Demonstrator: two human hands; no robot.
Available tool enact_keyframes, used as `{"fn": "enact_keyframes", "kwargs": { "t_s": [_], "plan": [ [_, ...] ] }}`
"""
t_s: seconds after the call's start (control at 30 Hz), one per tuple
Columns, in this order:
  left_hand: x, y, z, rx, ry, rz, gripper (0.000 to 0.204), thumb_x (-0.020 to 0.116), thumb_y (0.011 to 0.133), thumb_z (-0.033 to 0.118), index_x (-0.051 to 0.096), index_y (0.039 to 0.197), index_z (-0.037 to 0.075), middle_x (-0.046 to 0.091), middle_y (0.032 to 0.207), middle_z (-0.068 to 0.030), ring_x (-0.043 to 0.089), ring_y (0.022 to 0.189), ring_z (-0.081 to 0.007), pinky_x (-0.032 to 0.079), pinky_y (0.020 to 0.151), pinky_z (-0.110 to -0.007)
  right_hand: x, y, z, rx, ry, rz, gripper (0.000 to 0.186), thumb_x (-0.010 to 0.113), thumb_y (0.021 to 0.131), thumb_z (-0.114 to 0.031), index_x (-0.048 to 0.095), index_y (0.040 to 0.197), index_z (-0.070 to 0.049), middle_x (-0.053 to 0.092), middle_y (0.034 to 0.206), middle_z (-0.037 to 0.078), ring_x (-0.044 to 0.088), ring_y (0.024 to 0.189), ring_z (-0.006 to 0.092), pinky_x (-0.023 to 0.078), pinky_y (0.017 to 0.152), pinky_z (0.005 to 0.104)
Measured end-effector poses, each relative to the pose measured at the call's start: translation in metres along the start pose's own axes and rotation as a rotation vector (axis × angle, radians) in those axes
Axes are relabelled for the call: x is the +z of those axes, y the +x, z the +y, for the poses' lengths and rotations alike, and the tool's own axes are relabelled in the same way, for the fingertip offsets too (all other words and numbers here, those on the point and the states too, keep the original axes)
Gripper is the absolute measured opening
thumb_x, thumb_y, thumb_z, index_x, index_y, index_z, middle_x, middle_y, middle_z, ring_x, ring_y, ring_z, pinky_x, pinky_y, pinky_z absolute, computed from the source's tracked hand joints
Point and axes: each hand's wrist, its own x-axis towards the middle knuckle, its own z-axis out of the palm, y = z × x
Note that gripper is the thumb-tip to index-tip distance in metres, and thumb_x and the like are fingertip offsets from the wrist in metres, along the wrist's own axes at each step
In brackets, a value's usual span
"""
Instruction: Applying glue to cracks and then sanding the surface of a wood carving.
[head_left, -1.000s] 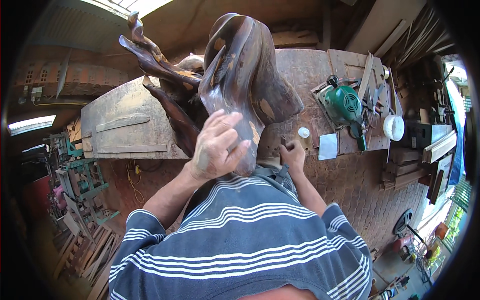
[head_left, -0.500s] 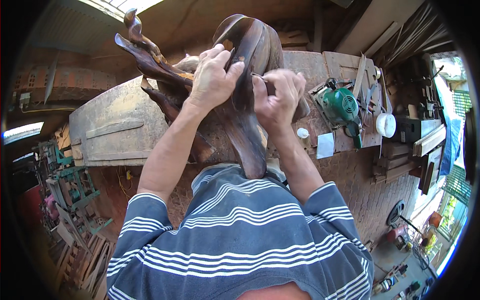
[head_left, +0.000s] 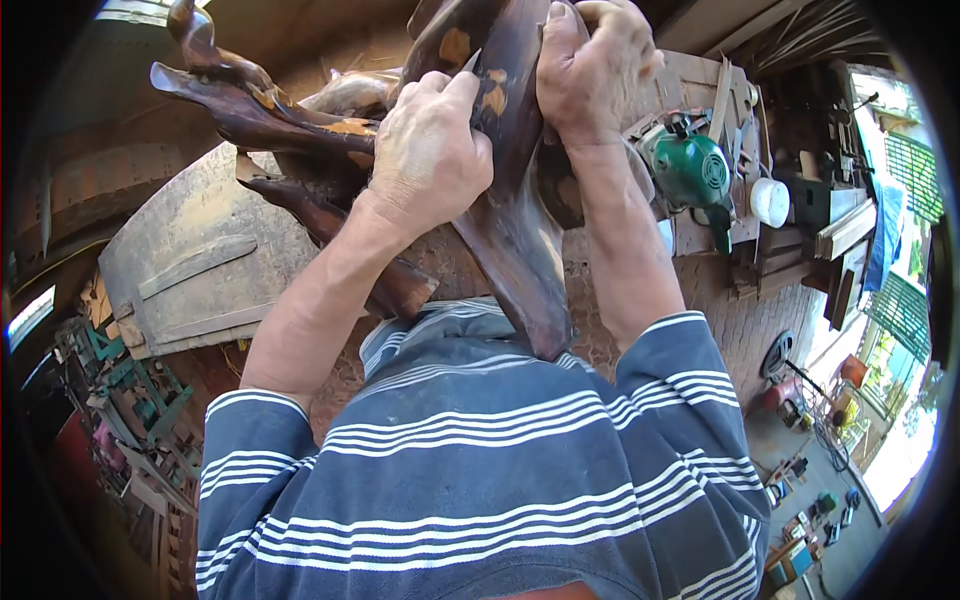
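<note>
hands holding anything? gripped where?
Both grip the dark wooden carving: left hand on its upper front face, right hand wrapped over its top edge.

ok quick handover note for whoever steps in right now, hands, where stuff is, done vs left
Left hand: pressed flat on the dark wood carving, fingers curled over its ridge.
Right hand: clamped around the carving's upper part.
Carving: upright against the person's chest, its branching arms reaching left over the workbench.
Green power tool and white cup lie on the bench, to the right.
Done: carving gripped with both hands.
Left: tools untouched; surface patchy, with lighter spots.
</note>
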Motion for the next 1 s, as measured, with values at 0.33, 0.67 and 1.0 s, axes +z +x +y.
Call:
{"fn": "enact_keyframes", "kwargs": {
  "t_s": [0.33,0.67,1.0],
  "plan": [
    [-0.006,0.001,-0.007,0.007,-0.252,-0.033,0.047,0.056,0.081,0.0,0.061,0.126,-0.011,0.063,0.12,-0.0296,0.059,0.116,-0.0515,0.05,0.102,-0.052,0.003,0.026,-0.001,0.154,-0.131,-0.182,0.029,0.058,0.105,-0.031,0.068,0.119,-0.007,0.071,0.12,0.015,0.062,0.121,0.0355,0.035,0.109,0.0534],
    [-0.002,0.004,-0.013,0.01,-0.265,0.005,0.04,0.059,0.08,-0.001,0.063,0.12,-0.006,0.062,0.117,-0.0286,0.06,0.114,-0.0497,0.051,0.1,-0.055,0.001,0.014,-0.016,0.114,-0.039,-0.168,0.05,0.063,0.1,-0.026,0.059,0.144,-0.002,0.063,0.141,0.02,0.052,0.137,0.0395,0.027,0.118,0.063],
    [-0.003,0.009,-0.013,-0.025,-0.23,-0.026,0.045,0.057,0.081,0.001,0.061,0.125,-0.011,0.062,0.121,-0.0304,0.059,0.118,-0.051,0.049,0.104,-0.052,0.004,0.018,-0.027,0.04,-0.118,-0.152,0.06,0.062,0.1,-0.027,0.052,0.155,-0.005,0.057,0.151,0.02,0.045,0.145,0.0442,0.024,0.117,0.0683]
  ]
}}
